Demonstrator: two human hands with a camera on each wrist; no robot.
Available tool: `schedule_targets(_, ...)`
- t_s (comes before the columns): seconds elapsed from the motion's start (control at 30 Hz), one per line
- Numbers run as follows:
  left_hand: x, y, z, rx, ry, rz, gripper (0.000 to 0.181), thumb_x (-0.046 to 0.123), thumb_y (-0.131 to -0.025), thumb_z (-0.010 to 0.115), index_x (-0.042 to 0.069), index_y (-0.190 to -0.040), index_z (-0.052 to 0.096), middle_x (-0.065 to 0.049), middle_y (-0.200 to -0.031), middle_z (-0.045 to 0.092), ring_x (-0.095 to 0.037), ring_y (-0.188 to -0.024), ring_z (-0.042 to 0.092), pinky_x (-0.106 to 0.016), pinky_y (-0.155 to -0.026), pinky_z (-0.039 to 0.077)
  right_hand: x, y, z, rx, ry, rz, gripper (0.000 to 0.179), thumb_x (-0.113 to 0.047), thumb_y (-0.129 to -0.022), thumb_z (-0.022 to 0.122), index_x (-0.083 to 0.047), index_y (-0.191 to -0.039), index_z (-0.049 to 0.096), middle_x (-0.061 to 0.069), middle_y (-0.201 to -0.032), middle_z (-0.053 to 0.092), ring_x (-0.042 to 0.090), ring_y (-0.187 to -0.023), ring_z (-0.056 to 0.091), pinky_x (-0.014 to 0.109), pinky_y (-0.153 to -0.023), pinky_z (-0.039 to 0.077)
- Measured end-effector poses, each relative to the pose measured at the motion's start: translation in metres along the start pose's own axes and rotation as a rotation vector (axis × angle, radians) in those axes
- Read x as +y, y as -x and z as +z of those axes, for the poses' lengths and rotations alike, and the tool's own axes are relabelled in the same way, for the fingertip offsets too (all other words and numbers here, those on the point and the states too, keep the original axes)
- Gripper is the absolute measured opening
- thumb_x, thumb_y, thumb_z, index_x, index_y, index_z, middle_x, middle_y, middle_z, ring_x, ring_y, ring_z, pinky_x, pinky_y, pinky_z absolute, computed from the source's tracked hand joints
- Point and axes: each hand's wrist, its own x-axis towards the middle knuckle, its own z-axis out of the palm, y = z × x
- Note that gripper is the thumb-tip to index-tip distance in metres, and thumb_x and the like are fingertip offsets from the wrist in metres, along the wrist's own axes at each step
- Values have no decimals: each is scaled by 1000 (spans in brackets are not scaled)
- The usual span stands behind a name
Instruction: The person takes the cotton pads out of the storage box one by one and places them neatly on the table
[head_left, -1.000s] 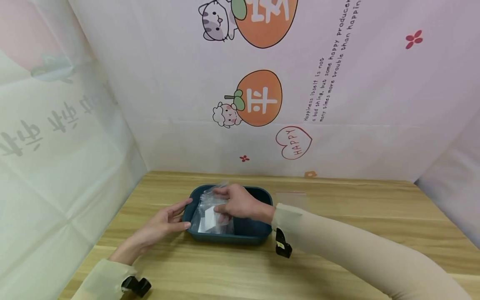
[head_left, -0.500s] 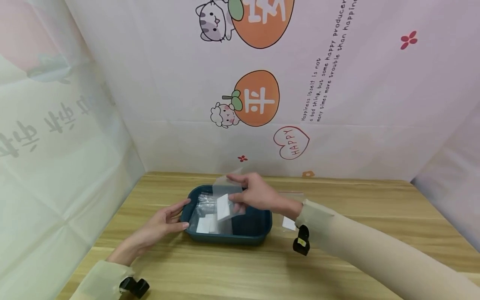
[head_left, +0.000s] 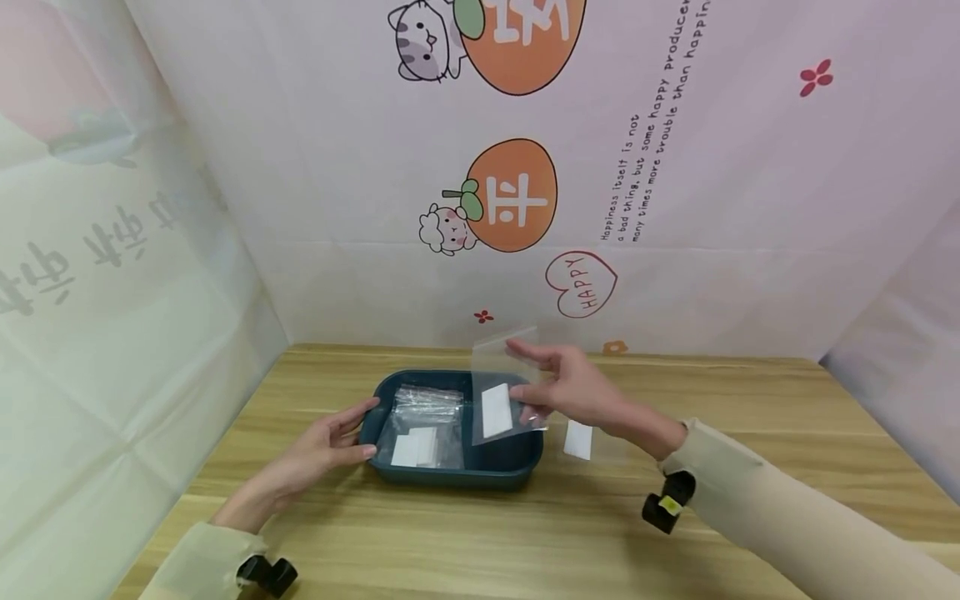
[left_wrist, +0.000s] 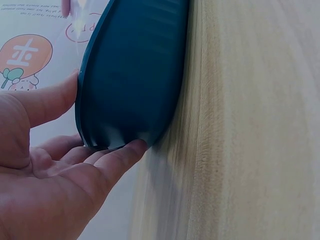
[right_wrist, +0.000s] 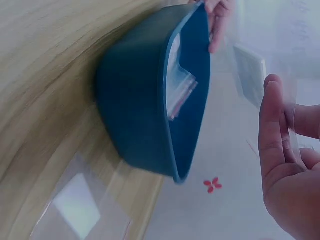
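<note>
My right hand (head_left: 573,385) pinches a clear zip bag (head_left: 498,357) by its right side, and a white rectangular piece shows inside it. The bag hangs above the right half of a dark blue plastic bin (head_left: 450,478). In the right wrist view, the thumb and fingers (right_wrist: 272,122) pinch the film, with the white piece just beyond the fingertips. Against the bin's left end rests my left hand (head_left: 330,442), its fingers fairly straight; in the left wrist view the fingers (left_wrist: 120,160) touch the bin's wall (left_wrist: 132,70). Several similar bags (head_left: 427,433) lie in the bin's left half.
Just right of the bin, a flat clear bag with a white piece (head_left: 577,440) lies on the wood-grain table (head_left: 420,542), partly behind the right hand. A printed white curtain (head_left: 360,292) hangs along the table's back edge, and another sheet (head_left: 112,375) stands to the left.
My right hand has lifted one zip bag from the bin's left half and carried it up and to the right. The left hand stays at the bin's left end.
</note>
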Motion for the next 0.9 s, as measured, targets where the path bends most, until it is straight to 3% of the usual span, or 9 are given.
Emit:
schedule_targets(0.13, -1, 0, 0, 0, -3, 0, 80, 10, -102, 70, 4, -167, 24, -24, -172, 15, -48, -151, 27, -47, -117, 37, 4, 16, -12, 30, -2, 19, 74, -3, -99, 74, -3, -163, 37, 14, -165, 41, 23, -68, 73, 35, -70, 64)
schedule_targets(0.4, 2, 0, 1, 0, -2, 12, 79, 8, -102, 69, 3, -167, 24, -23, -172, 15, -48, -151, 27, -47, -118, 36, 12, 44, -37, 81, 20, 22, 73, -4, -99, 74, 0, -162, 37, 17, -168, 35, 24, -65, 71, 34, -66, 64)
schedule_targets(0.9, -1, 0, 0, 16, -11, -12, 78, 8, -102, 69, 7, -167, 26, -20, -172, 15, -48, -152, 27, -54, -119, 32, 51, 73, -88, 106, 81, 76, 76, -10, -100, 73, 1, -164, 32, 23, -169, 26, 22, -63, 67, 33, -57, 60)
